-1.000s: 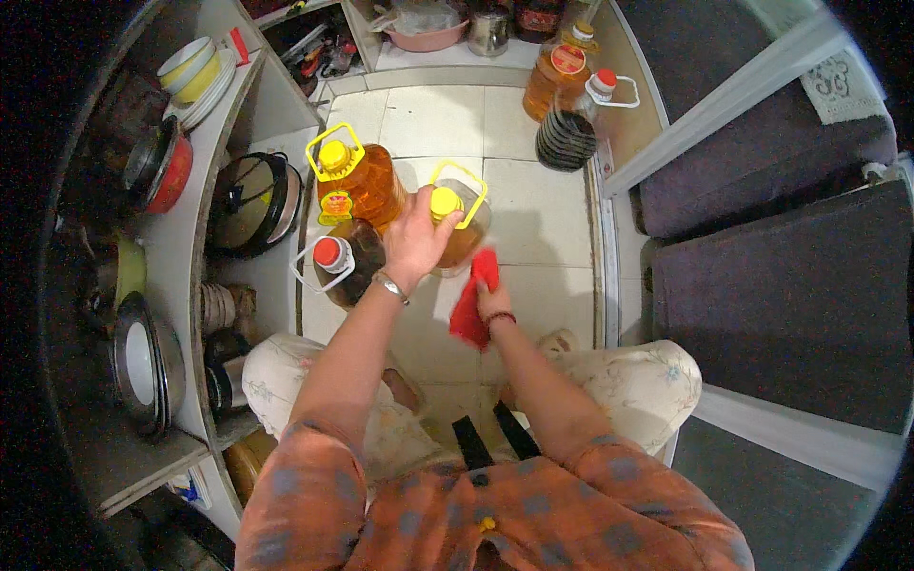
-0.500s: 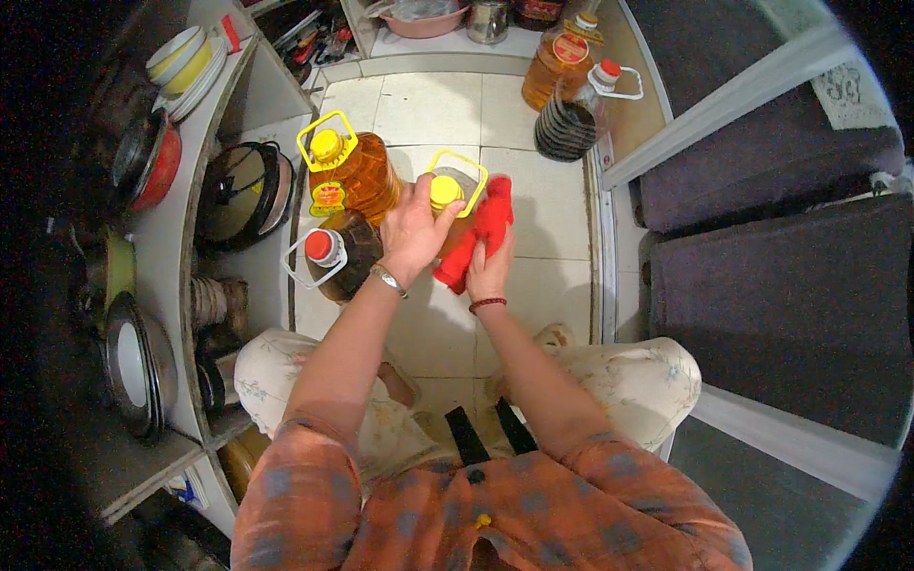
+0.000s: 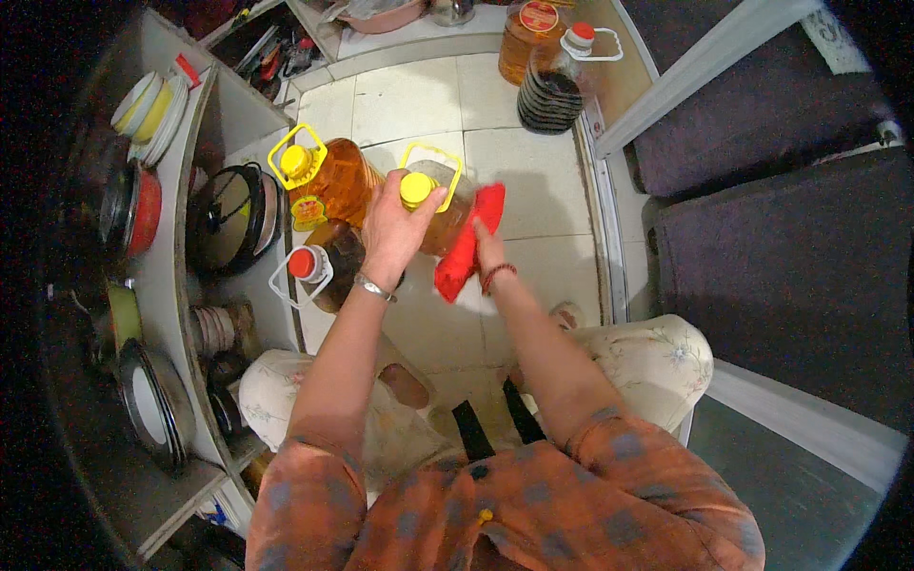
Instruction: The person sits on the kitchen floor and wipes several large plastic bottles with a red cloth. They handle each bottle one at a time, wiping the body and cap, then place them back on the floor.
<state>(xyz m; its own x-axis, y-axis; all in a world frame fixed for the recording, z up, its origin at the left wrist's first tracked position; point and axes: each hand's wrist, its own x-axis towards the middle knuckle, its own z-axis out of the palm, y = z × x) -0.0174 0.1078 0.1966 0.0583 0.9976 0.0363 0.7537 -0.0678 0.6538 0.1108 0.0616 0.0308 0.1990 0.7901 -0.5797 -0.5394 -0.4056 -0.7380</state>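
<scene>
My left hand is closed around the top of a clear plastic oil bottle with a yellow cap and yellow handle, standing on the tiled floor. A folded red cloth lies along the bottle's right side, and my right hand grips it. Whether the cloth presses on the bottle all the way down cannot be made out. Just left of my left hand stands a large bottle of amber oil, also yellow-capped. Nearer me is a dark bottle with a red cap and white handle.
Shelves along the left hold stacked bowls, a red pot, a lidded pan and plates. At the far right stand an amber bottle and a ribbed dark bottle. A sliding door frame borders the right.
The view has shifted a little. The red cloth has turned and spread straighter, its upper end now farther from the bottle. My left hand keeps its hold on the bottle's top.
</scene>
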